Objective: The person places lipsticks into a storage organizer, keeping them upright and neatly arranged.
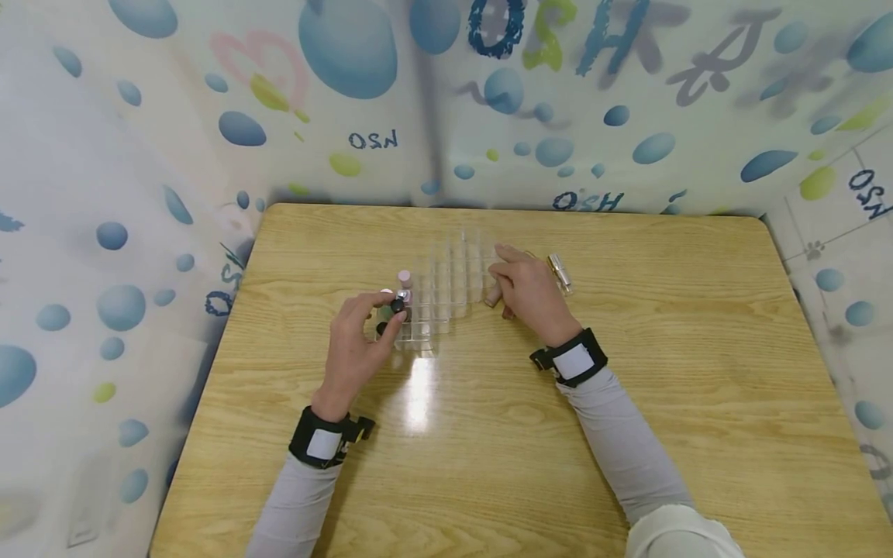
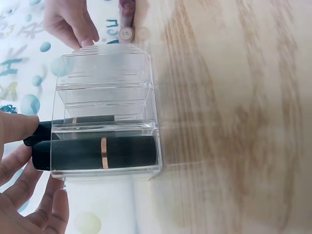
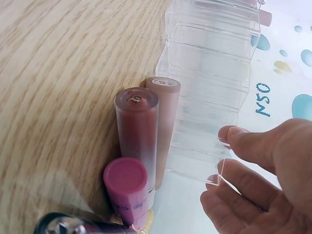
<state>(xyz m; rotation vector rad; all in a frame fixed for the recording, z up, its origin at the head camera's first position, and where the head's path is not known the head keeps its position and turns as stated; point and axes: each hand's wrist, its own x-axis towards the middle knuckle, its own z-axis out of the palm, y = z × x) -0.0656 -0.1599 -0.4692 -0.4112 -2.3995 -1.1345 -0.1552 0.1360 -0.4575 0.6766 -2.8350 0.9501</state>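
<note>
A clear lipstick organizer [image 1: 456, 271] with stepped rows of compartments stands slantwise on the table. At its near left end my left hand [image 1: 353, 341] pinches the black cap of a lipstick [image 2: 41, 132] that sits in a compartment. Another black lipstick [image 2: 129, 152] with a gold band stands in the front row, close by the fingers. Pink-capped tubes [image 1: 405, 277] are in the same end. My right hand [image 1: 533, 294] holds the organizer's far right end by its edge, thumb and fingers on either side of the corner [image 3: 219, 178].
Beside the right hand lie several loose lip tubes: a pale pink one [image 3: 168, 117], a red-brown one [image 3: 137, 131] and a magenta-capped one [image 3: 126, 183]. A gold and clear tube [image 1: 560, 273] lies past that hand. A patterned curtain [image 1: 488, 147] hangs behind the wooden table [image 1: 698, 372].
</note>
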